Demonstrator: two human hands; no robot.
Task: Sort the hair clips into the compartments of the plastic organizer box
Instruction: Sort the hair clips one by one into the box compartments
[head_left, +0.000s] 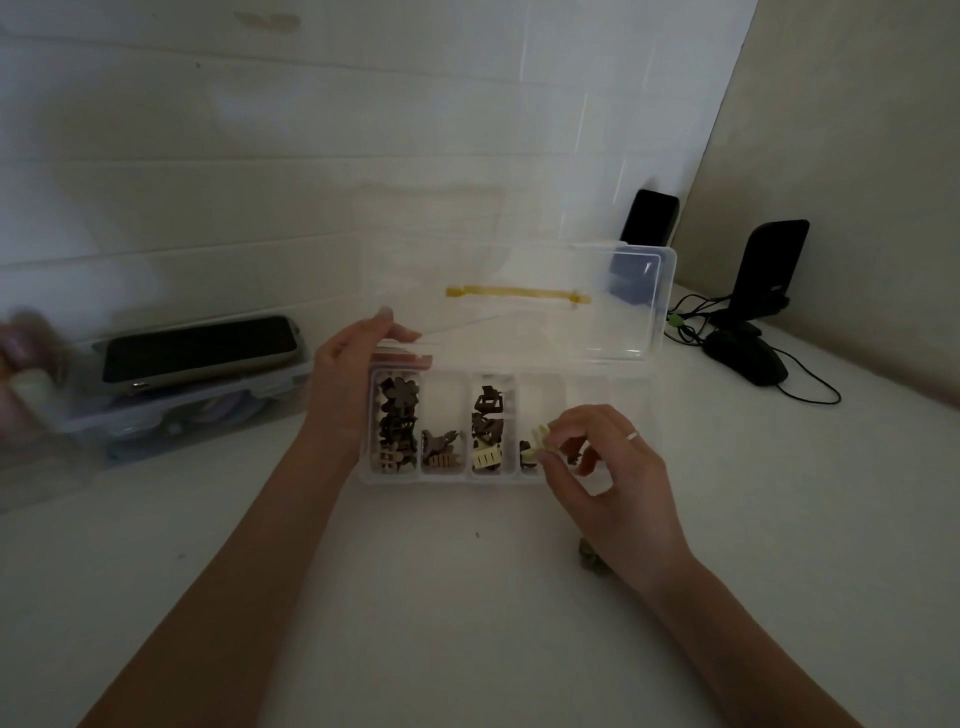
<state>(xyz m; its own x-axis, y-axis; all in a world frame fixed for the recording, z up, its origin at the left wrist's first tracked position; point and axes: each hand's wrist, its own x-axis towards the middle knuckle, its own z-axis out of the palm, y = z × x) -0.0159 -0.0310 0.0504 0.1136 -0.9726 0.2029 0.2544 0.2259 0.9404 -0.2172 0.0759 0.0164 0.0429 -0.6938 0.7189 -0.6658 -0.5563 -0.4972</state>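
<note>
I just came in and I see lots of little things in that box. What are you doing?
A person is sorting small hair clips into a clear plastic organizer box with its lid open. The left hand steadies the box's left end. The right hand pinches a cream hair clip over the fourth compartment from the left. The first four compartments hold brown and cream clips; those further right look empty. One more small thing lies on the table by the right wrist.

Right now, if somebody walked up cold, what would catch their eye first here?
Probably the clear organizer box in the middle of the white table, lid up, its left compartments full of brown hair clips. Next, the right hand pinching a cream clip over the box while the left hand steadies its left end.
</note>
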